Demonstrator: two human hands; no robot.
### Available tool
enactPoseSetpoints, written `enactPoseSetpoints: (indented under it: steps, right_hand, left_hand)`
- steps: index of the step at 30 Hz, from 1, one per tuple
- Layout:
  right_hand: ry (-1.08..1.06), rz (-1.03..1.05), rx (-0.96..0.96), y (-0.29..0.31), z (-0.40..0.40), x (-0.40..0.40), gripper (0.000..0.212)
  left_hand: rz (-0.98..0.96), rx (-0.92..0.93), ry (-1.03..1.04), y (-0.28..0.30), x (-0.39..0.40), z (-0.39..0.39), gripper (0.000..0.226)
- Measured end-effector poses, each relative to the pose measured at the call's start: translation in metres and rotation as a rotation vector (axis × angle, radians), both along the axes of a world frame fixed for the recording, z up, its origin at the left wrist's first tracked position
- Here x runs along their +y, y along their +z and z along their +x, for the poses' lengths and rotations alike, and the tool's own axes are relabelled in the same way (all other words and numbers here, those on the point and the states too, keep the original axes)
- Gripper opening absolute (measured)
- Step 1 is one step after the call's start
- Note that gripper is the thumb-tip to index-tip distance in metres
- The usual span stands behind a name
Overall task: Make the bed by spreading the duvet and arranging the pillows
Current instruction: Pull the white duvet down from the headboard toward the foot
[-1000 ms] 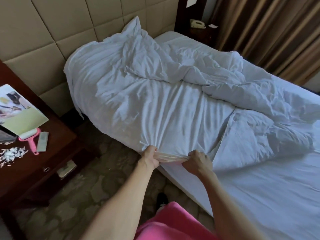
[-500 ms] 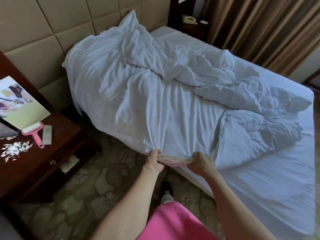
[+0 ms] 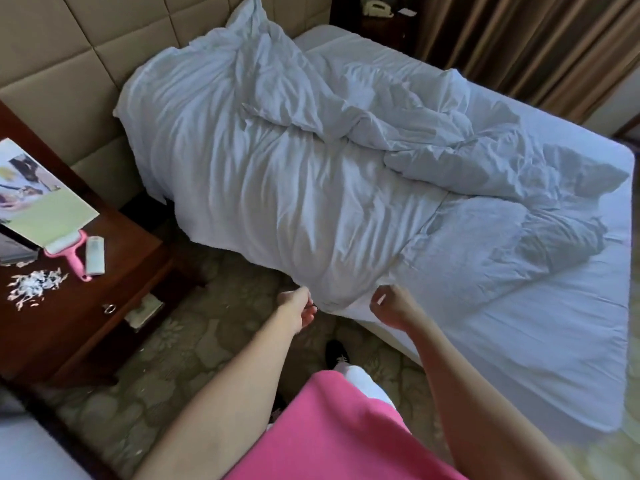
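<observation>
The crumpled white duvet (image 3: 294, 174) lies heaped over the head half of the bed (image 3: 519, 341), and its near edge hangs over the bed's side. My left hand (image 3: 298, 306) pinches that edge at its left end. At the right end my right hand (image 3: 391, 308) is curled into a fist on the same edge. The fabric sags loosely between the two hands. The foot half of the mattress shows only the fitted sheet. I see no pillow; the duvet bulges up against the padded headboard (image 3: 86, 64).
At the left stands a dark wooden nightstand (image 3: 114, 306) with a pink lint roller (image 3: 74, 254), a white remote (image 3: 94, 259), a magazine (image 3: 45, 202) and paper scraps (image 3: 34, 289). Patterned carpet (image 3: 180, 358) runs between nightstand and bed. Brown curtains (image 3: 536, 46) hang beyond the bed.
The bunched edge that was stretched taut between my hands now hangs slack. The view has risen and pulled back, so more of the bed shows.
</observation>
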State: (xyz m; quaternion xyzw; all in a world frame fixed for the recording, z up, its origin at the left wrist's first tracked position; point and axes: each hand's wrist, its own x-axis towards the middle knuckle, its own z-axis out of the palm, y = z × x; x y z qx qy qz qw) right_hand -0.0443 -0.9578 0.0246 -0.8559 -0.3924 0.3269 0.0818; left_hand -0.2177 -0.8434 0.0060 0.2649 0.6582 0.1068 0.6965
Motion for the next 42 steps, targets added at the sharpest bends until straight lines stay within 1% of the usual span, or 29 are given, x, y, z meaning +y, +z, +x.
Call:
enactPoseSetpoints:
  steps: [5,9,14,18,22,25,28,31,32,34,37,40,42]
  right_hand:
    - [-0.046,-0.04,0.047,-0.009,0.044,-0.011,0.008]
    - [-0.053,-0.046,0.092,-0.019,0.093,-0.011,0.009]
    - [-0.022,-0.037,0.114,-0.019,0.172,-0.013,0.006]
    - [-0.011,-0.04,0.092,-0.015,0.247,-0.025,0.01]
    - [-0.034,-0.066,0.074,-0.014,0.311,-0.041,0.011]
    - [-0.078,-0.081,0.09,-0.019,0.343,-0.052,0.013]
    - [-0.115,-0.047,0.072,-0.028,0.362,-0.057,0.019]
    - [-0.14,-0.044,0.145,-0.047,0.367,-0.062,0.02]
    - [-0.145,-0.047,0.178,-0.055,0.368,-0.064,0.022]
    - [-0.141,-0.056,0.215,-0.073,0.372,-0.066,0.031]
    - [-0.148,-0.095,0.225,-0.109,0.374,-0.065,0.047]
    - [-0.214,-0.128,0.294,-0.142,0.367,-0.058,0.062]
    - [-0.294,-0.12,0.394,-0.159,0.361,-0.051,0.068]
  left_hand:
    - [0.091,0.065,-0.13,0.002,0.001,0.032,0.017]
    - [0.148,0.086,-0.176,0.002,0.006,0.071,0.016]
    - [0.199,0.135,-0.227,0.002,0.007,0.146,0.014]
    - [0.235,0.152,-0.298,0.001,-0.002,0.223,0.015]
    - [0.268,0.165,-0.421,-0.001,-0.015,0.289,0.015]
    - [0.29,0.196,-0.528,-0.01,-0.023,0.325,0.015]
    - [0.303,0.242,-0.654,-0.024,-0.026,0.354,0.013]
    - [0.307,0.326,-0.821,-0.045,-0.029,0.373,0.006]
    - [0.307,0.355,-0.872,-0.053,-0.027,0.379,0.011]
    - [0.301,0.408,-0.946,-0.071,-0.021,0.388,0.033]
    - [0.324,0.435,-0.972,-0.096,-0.013,0.398,0.06]
    - [0.365,0.4,-0.961,-0.123,-0.006,0.409,0.072]
    - [0.319,0.349,-0.913,-0.138,-0.001,0.415,0.086]
